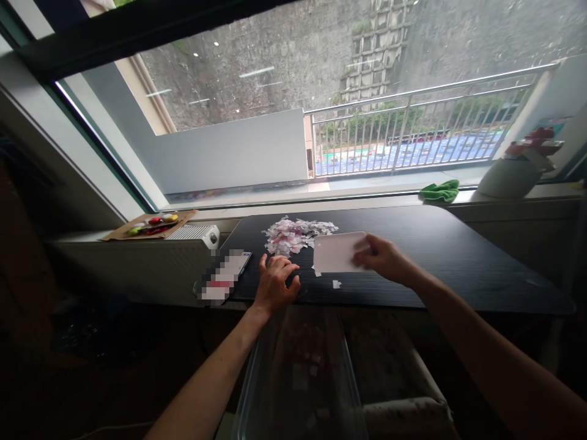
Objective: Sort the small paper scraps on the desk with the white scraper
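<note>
A heap of small white and pinkish paper scraps (288,235) lies on the dark table (458,263). My left hand (277,281) rests at the near side of the heap, its fingers bent and apart, with nothing seen in them. In my right hand (383,260), somewhat blurred, is a pale, flat rectangular plate with rounded corners (337,252), gripped by its right end. The plate's left edge is close beside the heap. One loose scrap (337,284) lies nearer the table's front edge.
Below the front edge stands a clear plastic bin (353,379) with some scraps inside. A phone (224,278), partly pixelated, lies at the table's left end. A green cloth (440,190) and a pale rounded container (509,177) sit on the windowsill. Left is a radiator (197,235) with cardboard (117,231).
</note>
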A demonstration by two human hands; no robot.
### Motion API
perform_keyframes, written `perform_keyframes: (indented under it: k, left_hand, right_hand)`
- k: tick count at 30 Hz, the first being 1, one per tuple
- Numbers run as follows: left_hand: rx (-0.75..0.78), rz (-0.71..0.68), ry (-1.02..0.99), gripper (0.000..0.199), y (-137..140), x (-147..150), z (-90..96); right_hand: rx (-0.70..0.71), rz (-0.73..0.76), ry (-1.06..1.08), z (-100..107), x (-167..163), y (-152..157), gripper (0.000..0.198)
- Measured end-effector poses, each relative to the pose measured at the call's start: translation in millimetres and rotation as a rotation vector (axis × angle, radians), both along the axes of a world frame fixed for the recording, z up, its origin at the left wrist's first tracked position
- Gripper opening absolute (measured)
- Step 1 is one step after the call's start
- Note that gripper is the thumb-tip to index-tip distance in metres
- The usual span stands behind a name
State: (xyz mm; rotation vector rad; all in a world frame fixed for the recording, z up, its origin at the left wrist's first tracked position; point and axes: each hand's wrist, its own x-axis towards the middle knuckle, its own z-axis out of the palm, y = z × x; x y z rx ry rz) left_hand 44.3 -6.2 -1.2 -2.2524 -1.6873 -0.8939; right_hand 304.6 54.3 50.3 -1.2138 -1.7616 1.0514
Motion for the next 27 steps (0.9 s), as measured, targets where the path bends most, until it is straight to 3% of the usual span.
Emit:
perform_keyframes:
  k: [4,9,17,23,27]
  left_hand:
    - [-0.006,0.005,-0.005,0.019,-0.3,0.6,0.1]
    - [-0.005,0.001,-0.011,0.019,-0.6,2.4,1.3]
    - [-0.008,0.003,0.001,0.018,-0.4,1.0,0.9]
    - [-0.004,-0.001,0.003,0.018,-0.7,1.6,1.9]
    - [-0.005,-0.001,-0.001,0.018,-0.5,1.6,1.6]
  right_hand:
    - [-0.009,0.012,-0.035,-8.7,16.3,5.2,0.014]
    - [0.019,-0.060,-0.124,-5.5,51.1,3.8,0.018]
    - [-0.074,-0.032,0.012,-9.0,28.9,7.5,0.023]
    - [-0.154,0.009,0.028,-19.9,76.9,18.2,0.030]
    - [-0.198,-0.127,0.074,-20.2,92.5,29.6,0.027]
